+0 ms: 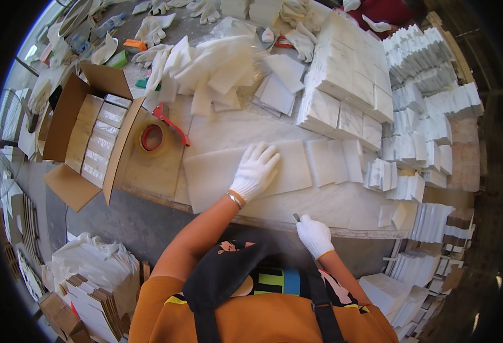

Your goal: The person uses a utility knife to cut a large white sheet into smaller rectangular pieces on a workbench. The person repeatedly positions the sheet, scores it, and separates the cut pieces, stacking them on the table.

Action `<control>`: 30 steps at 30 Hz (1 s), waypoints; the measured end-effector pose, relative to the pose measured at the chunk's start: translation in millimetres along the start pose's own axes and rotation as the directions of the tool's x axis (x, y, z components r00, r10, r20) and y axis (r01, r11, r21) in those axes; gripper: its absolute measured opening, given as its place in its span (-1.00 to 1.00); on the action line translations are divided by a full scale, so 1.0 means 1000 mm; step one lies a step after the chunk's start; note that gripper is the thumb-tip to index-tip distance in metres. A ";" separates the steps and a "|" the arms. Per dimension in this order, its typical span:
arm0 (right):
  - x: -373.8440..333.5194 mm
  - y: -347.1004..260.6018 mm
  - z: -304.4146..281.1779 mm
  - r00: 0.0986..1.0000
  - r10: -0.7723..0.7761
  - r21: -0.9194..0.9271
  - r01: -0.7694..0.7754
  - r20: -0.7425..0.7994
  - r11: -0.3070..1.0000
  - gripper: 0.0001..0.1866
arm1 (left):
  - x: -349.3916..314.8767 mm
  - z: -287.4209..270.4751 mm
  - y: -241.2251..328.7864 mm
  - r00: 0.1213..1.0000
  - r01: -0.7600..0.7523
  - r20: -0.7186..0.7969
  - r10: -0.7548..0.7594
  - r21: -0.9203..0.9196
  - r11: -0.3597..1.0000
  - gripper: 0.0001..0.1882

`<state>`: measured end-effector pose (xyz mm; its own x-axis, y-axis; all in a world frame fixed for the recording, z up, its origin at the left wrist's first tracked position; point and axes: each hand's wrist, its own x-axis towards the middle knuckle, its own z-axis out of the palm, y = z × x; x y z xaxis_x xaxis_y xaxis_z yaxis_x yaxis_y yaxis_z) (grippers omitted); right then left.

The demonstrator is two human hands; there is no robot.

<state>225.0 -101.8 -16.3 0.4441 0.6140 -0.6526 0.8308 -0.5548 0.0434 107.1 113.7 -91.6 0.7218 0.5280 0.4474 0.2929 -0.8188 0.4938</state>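
Note:
My left hand (254, 171), in a white knit glove, lies flat on a long strip of thin white foam sheet (288, 166) with its fingers stretched out. The strip rests on the pale stone-like work table (320, 203). My right hand (314, 235), also gloved, is closed at the table's front edge. From its fist sticks a small flat grey tool (296, 217); the rest of it is hidden in the glove. Shorter white foam pieces (327, 163) lie just right of the strip.
An open carton (127, 143) of wrapped blocks stands at the left, beside a tape roll (151, 138) and a red tape dispenser (171, 124). A foam sheet pile (206, 71) lies at the back. Marble tile stacks (348, 74) fill the right.

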 end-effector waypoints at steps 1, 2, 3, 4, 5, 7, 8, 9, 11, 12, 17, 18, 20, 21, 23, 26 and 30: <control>0.002 0.008 -0.002 0.994 -0.084 0.090 0.090 -0.074 0.992 -0.77 | 0.001 -0.001 0.000 1.000 0.004 -0.002 -0.004 0.013 1.000 -0.62; 0.006 0.017 -0.002 0.975 -0.158 0.172 0.185 -0.155 0.968 -0.77 | 0.001 -0.001 0.000 1.000 0.008 -0.005 -0.008 0.025 1.000 -0.61; 0.008 0.023 -0.003 0.944 -0.222 0.242 0.281 -0.243 0.929 -0.78 | 0.001 0.000 0.003 1.000 0.011 -0.008 -0.010 0.036 0.999 -0.61; 0.013 0.014 -0.016 0.963 -0.122 0.457 0.222 -0.239 0.861 -0.78 | 0.003 -0.001 0.004 1.000 0.014 0.020 -0.014 0.007 1.000 -0.61; 0.020 -0.004 -0.039 0.973 -0.041 0.649 0.183 -0.228 0.739 -0.77 | 0.006 -0.004 0.004 0.999 0.012 0.040 -0.012 -0.003 1.000 -0.61; 0.047 -0.020 -0.060 0.977 0.002 0.848 0.184 -0.213 0.498 -0.78 | 0.005 -0.007 0.007 0.999 -0.002 0.034 0.001 0.015 1.000 -0.62; 0.072 -0.025 -0.056 0.972 -0.033 0.880 0.224 -0.232 0.418 -0.79 | 0.001 -0.003 0.001 0.999 -0.017 0.035 0.015 0.049 0.999 -0.62; 0.094 -0.033 -0.053 0.965 -0.071 0.906 0.260 -0.251 0.335 -0.80 | 0.001 -0.009 0.000 0.998 -0.015 0.056 0.013 0.030 0.999 -0.60; 0.115 -0.041 -0.050 0.950 -0.053 0.857 0.301 -0.308 0.419 -0.77 | -0.005 -0.011 0.000 0.998 -0.034 0.060 0.031 0.043 0.998 -0.57; 0.123 -0.038 -0.041 0.929 -0.029 0.791 0.330 -0.369 0.516 -0.76 | -0.006 -0.015 0.002 0.996 -0.027 0.080 0.026 0.018 0.999 -0.57; 0.151 -0.007 -0.029 0.787 0.030 0.341 0.232 -0.617 0.911 -0.77 | -0.018 -0.032 0.001 0.994 -0.037 0.101 0.031 0.062 0.997 -0.62; 0.153 -0.001 -0.032 0.820 0.048 0.436 0.254 -0.571 0.863 -0.77 | -0.019 -0.032 0.001 0.995 -0.033 0.099 0.026 0.072 0.997 -0.60; 0.143 0.004 -0.045 0.871 0.075 0.611 0.277 -0.486 0.742 -0.78 | -0.018 -0.029 0.002 0.994 -0.017 0.110 0.008 0.076 0.997 -0.58; 0.146 0.007 -0.044 0.867 0.086 0.666 0.311 -0.492 0.679 -0.79 | -0.014 -0.024 0.002 0.992 -0.006 0.126 -0.004 0.075 0.997 -0.58; 0.146 0.014 -0.043 0.860 0.119 0.757 0.363 -0.497 0.543 -0.80 | -0.002 -0.007 0.004 0.993 -0.017 0.119 0.010 0.057 0.998 -0.58; 0.116 -0.002 -0.063 0.870 0.088 0.826 0.425 -0.486 0.370 -0.81 | 0.019 0.023 0.008 0.997 -0.009 0.074 0.008 0.008 1.000 -0.56; 0.124 -0.003 -0.043 0.927 0.079 0.860 0.306 -0.367 0.407 -0.78 | 0.030 0.038 0.005 0.997 0.070 -0.013 -0.074 -0.184 0.980 -0.52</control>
<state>292.2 0.1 -65.1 0.6005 0.7313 -0.3234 0.1860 -0.5211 -0.8330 154.4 117.4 -104.3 0.6897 0.5902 0.4195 0.2224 -0.7240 0.6530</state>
